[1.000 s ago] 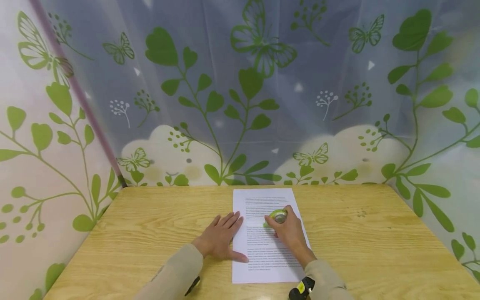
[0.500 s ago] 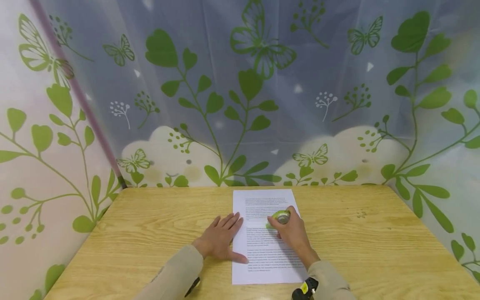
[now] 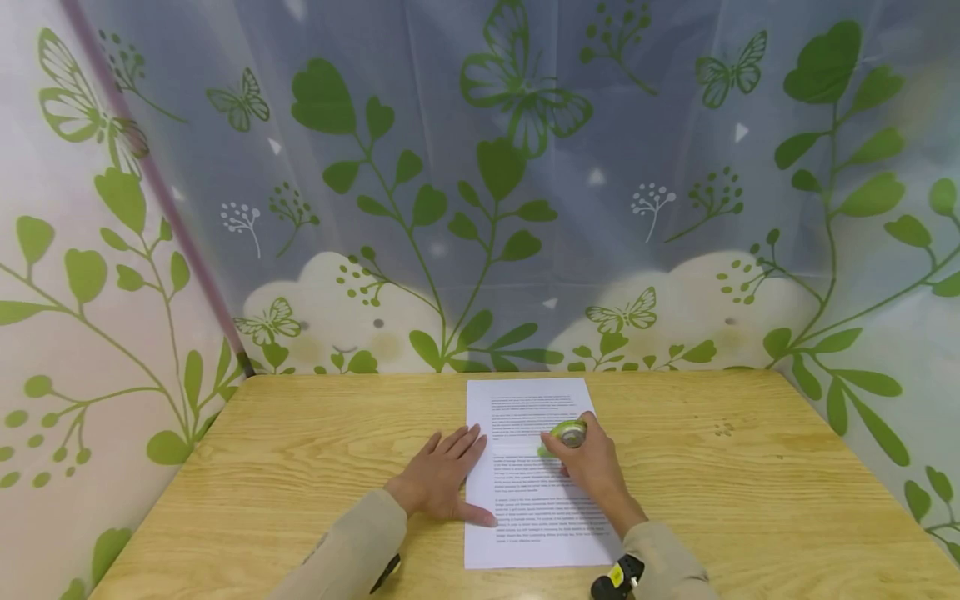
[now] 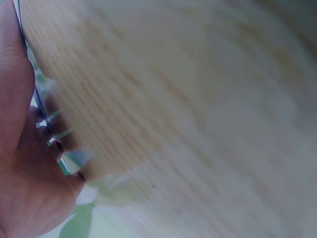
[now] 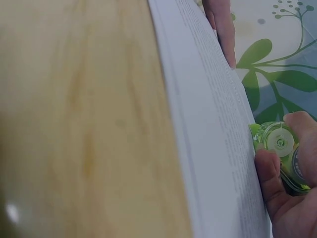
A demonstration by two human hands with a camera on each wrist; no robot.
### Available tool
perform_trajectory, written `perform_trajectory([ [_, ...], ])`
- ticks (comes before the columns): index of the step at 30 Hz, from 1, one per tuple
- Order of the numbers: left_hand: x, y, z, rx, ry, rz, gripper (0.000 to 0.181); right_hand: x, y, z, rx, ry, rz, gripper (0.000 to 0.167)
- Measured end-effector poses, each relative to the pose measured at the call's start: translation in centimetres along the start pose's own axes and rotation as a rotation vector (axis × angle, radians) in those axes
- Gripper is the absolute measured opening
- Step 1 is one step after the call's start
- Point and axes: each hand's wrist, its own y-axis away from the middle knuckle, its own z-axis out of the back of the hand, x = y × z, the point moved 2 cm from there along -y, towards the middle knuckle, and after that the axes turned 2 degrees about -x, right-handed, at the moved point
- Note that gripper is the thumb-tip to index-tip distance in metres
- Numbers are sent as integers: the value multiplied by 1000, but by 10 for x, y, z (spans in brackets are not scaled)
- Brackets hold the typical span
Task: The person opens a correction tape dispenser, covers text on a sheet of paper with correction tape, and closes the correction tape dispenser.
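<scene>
The right hand [image 3: 594, 468] pinched the correction tape dispenser [image 3: 568, 432] over the printed sheet [image 3: 525, 556]; the left hand [image 3: 435, 482], fingers straight, rested across the sheet's left edge. Too light pressure there could let it slip.

I've got a blue-grey curtain [image 3: 420, 83] right behind the wood-grain table [image 3: 300, 467], all green leaves [image 3: 322, 96], butterflies [image 3: 517, 83] and a kinda cute smiling cloud [image 3: 341, 304]. Pinkish panel [image 3: 45, 179] off the table's left, purplish pole [image 3: 167, 200] slanting up from its back left corner, plus a faint flowery mark [image 3: 722, 429] on its right half
</scene>
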Motion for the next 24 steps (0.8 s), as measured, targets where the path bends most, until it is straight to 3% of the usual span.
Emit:
perform_trajectory([
  [24, 0, -1, 0, 2, 16, 1, 116, -6, -4, 11, 23, 41, -31, 44],
])
